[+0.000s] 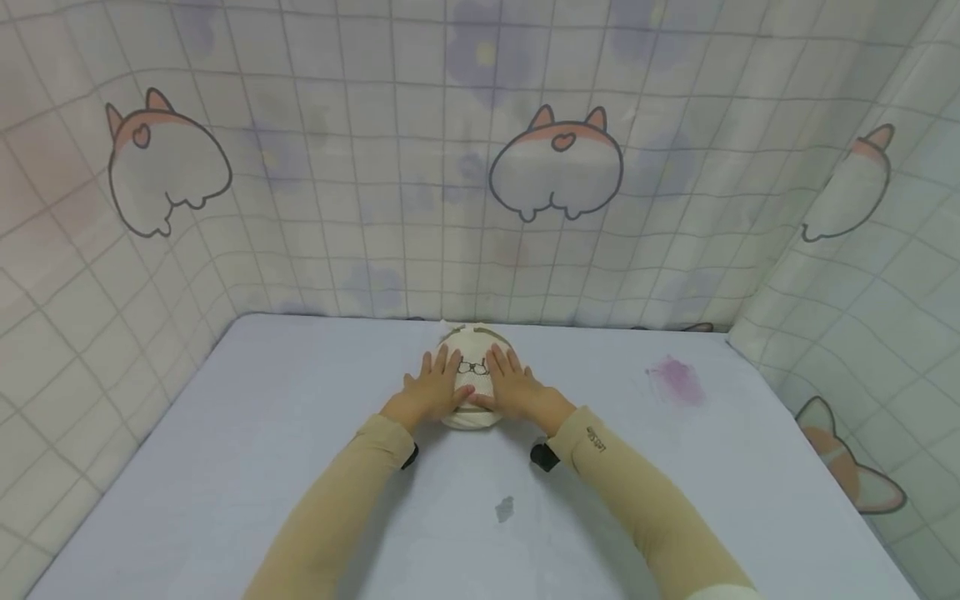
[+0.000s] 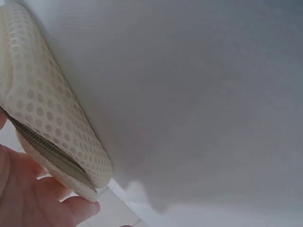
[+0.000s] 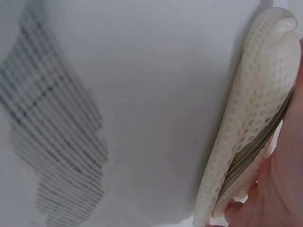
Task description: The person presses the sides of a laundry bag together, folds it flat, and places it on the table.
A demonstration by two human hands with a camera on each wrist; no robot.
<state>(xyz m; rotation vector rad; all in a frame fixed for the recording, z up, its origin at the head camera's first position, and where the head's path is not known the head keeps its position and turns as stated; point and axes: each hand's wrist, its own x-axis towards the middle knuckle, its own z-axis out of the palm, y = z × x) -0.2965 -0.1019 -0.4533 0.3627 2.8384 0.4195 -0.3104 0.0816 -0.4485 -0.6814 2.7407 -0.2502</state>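
A round cream mesh laundry bag (image 1: pixel 474 385) with a small glasses-like print lies near the far edge of the table. My left hand (image 1: pixel 433 390) rests on its left side and my right hand (image 1: pixel 517 390) on its right side. Both hands have their fingers spread and straight, pointing away from me, and the thumbs come close together over the front of the bag. In the left wrist view a brown zipper (image 2: pixel 52 150) runs along the bag's edge beside the fingers. The right wrist view shows the zipper (image 3: pixel 255 144) too, with the honeycomb mesh puffed out below it.
The table (image 1: pixel 262 467) has a white cover, with a pink stain (image 1: pixel 677 381) at the right and a grey patch (image 1: pixel 505 508) in front of the hands. A checked curtain (image 1: pixel 360 167) with cartoon animals encloses the back and sides.
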